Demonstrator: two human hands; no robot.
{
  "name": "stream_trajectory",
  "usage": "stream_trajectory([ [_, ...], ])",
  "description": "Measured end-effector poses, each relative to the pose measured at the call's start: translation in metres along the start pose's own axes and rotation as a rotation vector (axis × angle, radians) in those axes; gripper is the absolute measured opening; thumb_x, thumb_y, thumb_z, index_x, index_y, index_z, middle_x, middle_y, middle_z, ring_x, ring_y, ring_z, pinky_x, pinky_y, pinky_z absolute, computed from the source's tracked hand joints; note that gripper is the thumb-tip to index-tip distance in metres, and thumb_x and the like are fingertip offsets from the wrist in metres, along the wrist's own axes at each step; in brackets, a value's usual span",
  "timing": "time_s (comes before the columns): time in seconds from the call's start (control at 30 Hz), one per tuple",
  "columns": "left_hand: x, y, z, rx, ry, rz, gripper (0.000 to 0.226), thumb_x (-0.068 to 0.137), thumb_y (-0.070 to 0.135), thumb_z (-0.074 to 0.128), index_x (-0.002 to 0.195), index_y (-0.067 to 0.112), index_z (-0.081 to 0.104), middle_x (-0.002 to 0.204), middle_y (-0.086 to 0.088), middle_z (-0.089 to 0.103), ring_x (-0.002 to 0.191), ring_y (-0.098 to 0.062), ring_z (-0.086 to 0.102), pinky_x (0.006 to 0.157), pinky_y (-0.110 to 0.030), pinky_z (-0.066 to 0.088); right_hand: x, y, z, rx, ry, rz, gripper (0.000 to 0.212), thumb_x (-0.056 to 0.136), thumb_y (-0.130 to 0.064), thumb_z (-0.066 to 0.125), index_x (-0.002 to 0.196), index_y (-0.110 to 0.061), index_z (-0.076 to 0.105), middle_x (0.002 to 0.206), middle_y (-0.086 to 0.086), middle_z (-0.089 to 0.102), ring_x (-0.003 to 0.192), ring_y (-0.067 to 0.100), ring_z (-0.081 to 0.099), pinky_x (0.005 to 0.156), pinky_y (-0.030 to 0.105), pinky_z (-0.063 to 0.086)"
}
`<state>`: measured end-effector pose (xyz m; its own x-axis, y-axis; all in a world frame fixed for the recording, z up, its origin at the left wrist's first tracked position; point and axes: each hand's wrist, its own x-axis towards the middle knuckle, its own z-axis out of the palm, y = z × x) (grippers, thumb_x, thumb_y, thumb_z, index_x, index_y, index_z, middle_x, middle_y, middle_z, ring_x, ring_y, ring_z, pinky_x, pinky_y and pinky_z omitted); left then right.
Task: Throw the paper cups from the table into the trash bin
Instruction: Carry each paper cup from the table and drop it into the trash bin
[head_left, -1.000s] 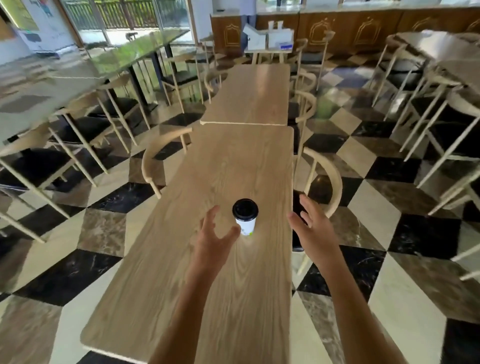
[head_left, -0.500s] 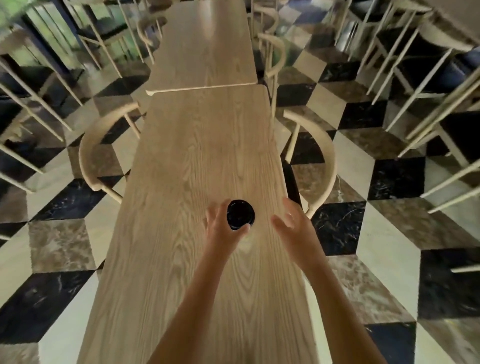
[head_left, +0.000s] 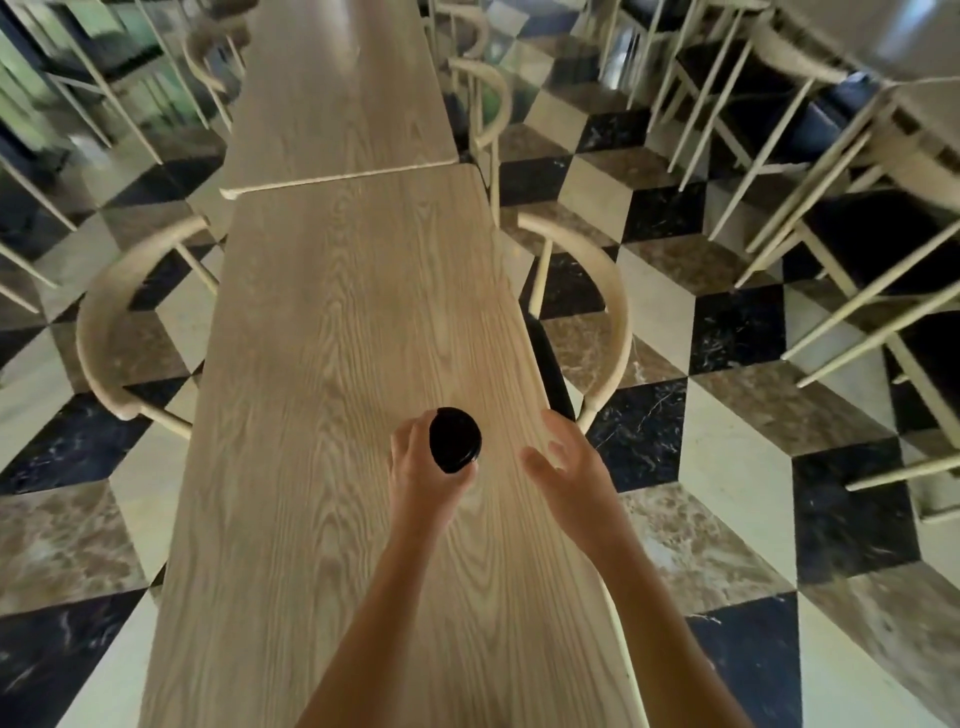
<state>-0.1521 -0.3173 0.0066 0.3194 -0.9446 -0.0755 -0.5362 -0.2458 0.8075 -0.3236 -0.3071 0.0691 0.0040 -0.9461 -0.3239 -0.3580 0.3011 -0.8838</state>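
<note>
Black plastic caps the paper cup (head_left: 455, 439), which is seen from straight above so that only its lid shows; it sits over the near half of the long wooden desk (head_left: 332, 364), toward the right edge. The left hand (head_left: 423, 480) wraps the cup from the near and left side, its fingers (head_left: 402, 441) curled around the body and the thumb pressed against the right of the lid. Whether the cup's base touches the wood is hidden. The right hand (head_left: 569, 475) hovers just beside the cup, clear of it, palm turned inward and fingers spread apart, holding nothing. 2 curved-back wooden chairs (head_left: 613, 322) flank the desk, over a checkered marble floor (head_left: 737, 457). A 2nd desk (head_left: 337, 88) butts against the far end.
</note>
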Motion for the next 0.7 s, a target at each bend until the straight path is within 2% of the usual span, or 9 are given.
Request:
stream_trajectory([
  [0.1, -0.010, 0.016, -0.010, -0.151, -0.014, -0.013, 0.071, 0.065, 0.022, 0.079, 0.130, 0.028, 0.052, 0.126, 0.007, 0.048, 0.113, -0.014, 0.054, 0.087, -0.024, 0.047, -0.010, 0.000, -0.009, 0.002, 0.044, 0.009, 0.063, 0.090, -0.041, 0.057, 0.148, -0.033, 0.033, 0.153, -0.005, 0.042, 0.139, 0.015, 0.041, 0.111, 0.043, 0.039],
  [0.2, -0.021, 0.042, -0.016, -0.285, -0.081, 0.011, 0.066, 0.067, 0.014, 0.081, 0.128, 0.021, 0.055, 0.125, -0.003, 0.056, 0.112, -0.018, 0.059, 0.090, -0.034, 0.053, -0.026, -0.001, -0.028, 0.065, 0.083, 0.012, 0.061, 0.091, -0.035, 0.058, 0.147, -0.030, 0.036, 0.147, 0.000, 0.049, 0.120, 0.009, 0.056, 0.099, 0.035, 0.048],
  [0.3, -0.042, 0.079, -0.014, -0.395, -0.167, 0.022, 0.068, 0.070, 0.019, 0.083, 0.131, 0.021, 0.053, 0.120, 0.004, 0.060, 0.107, -0.011, 0.063, 0.085, -0.034, 0.057, -0.047, 0.006, -0.058, 0.095, 0.160, 0.018, 0.062, 0.092, -0.033, 0.058, 0.149, -0.026, 0.035, 0.148, 0.001, 0.048, 0.136, 0.019, 0.045, 0.109, 0.045, 0.042],
  [0.37, -0.063, 0.106, -0.009, -0.479, -0.226, 0.043, 0.070, 0.068, 0.027, 0.081, 0.131, 0.028, 0.052, 0.118, 0.014, 0.061, 0.100, -0.003, 0.066, 0.075, -0.020, 0.055, -0.065, 0.011, -0.083, 0.121, 0.232, 0.028, 0.060, 0.093, -0.031, 0.058, 0.149, -0.023, 0.036, 0.148, 0.000, 0.046, 0.137, 0.020, 0.044, 0.105, 0.037, 0.044],
  [0.43, -0.088, 0.135, 0.002, -0.577, -0.294, 0.076, 0.066, 0.073, 0.024, 0.082, 0.131, 0.033, 0.052, 0.118, 0.017, 0.063, 0.094, 0.004, 0.069, 0.068, -0.014, 0.054, -0.087, 0.020, -0.111, 0.175, 0.312, 0.020, 0.049, 0.095, -0.029, 0.058, 0.141, -0.018, 0.043, 0.134, -0.007, 0.052, 0.123, 0.017, 0.053, 0.088, 0.020, 0.047],
  [0.5, -0.117, 0.163, 0.021, -0.658, -0.383, 0.104, 0.063, 0.068, 0.027, 0.083, 0.124, 0.036, 0.056, 0.118, 0.010, 0.067, 0.097, 0.001, 0.069, 0.073, -0.019, 0.055, -0.118, 0.032, -0.146, 0.203, 0.414, -0.015, 0.031, 0.096, -0.028, 0.057, 0.124, -0.026, 0.045, 0.111, -0.020, 0.051, 0.099, 0.005, 0.058, 0.070, 0.010, 0.045],
  [0.57, -0.150, 0.192, 0.042, -0.726, -0.511, 0.108, 0.069, 0.060, 0.034, 0.082, 0.124, 0.036, 0.058, 0.121, 0.002, 0.070, 0.108, -0.012, 0.068, 0.086, -0.035, 0.054, -0.154, 0.051, -0.179, 0.276, 0.499, -0.059, 0.040, 0.096, -0.030, 0.058, 0.132, -0.028, 0.041, 0.110, -0.028, 0.049, 0.096, -0.004, 0.061, 0.071, 0.008, 0.047],
  [0.63, -0.190, 0.221, 0.071, -0.770, -0.635, 0.151, 0.070, 0.060, 0.034, 0.082, 0.126, 0.039, 0.059, 0.125, 0.003, 0.070, 0.114, -0.014, 0.066, 0.091, -0.038, 0.051, -0.197, 0.070, -0.220, 0.346, 0.578, -0.083, 0.051, 0.095, -0.029, 0.059, 0.141, -0.020, 0.039, 0.120, -0.019, 0.053, 0.099, -0.020, 0.058, 0.073, 0.004, 0.046],
  [0.7, -0.206, 0.231, 0.087, -0.772, -0.704, 0.191, 0.068, 0.064, 0.033, 0.082, 0.128, 0.042, 0.059, 0.126, 0.008, 0.069, 0.118, -0.010, 0.064, 0.095, -0.040, 0.050, -0.218, 0.076, -0.240, 0.338, 0.606, -0.086, 0.055, 0.095, -0.029, 0.060, 0.143, -0.013, 0.040, 0.122, -0.010, 0.058, 0.098, -0.023, 0.056, 0.073, 0.002, 0.045],
])
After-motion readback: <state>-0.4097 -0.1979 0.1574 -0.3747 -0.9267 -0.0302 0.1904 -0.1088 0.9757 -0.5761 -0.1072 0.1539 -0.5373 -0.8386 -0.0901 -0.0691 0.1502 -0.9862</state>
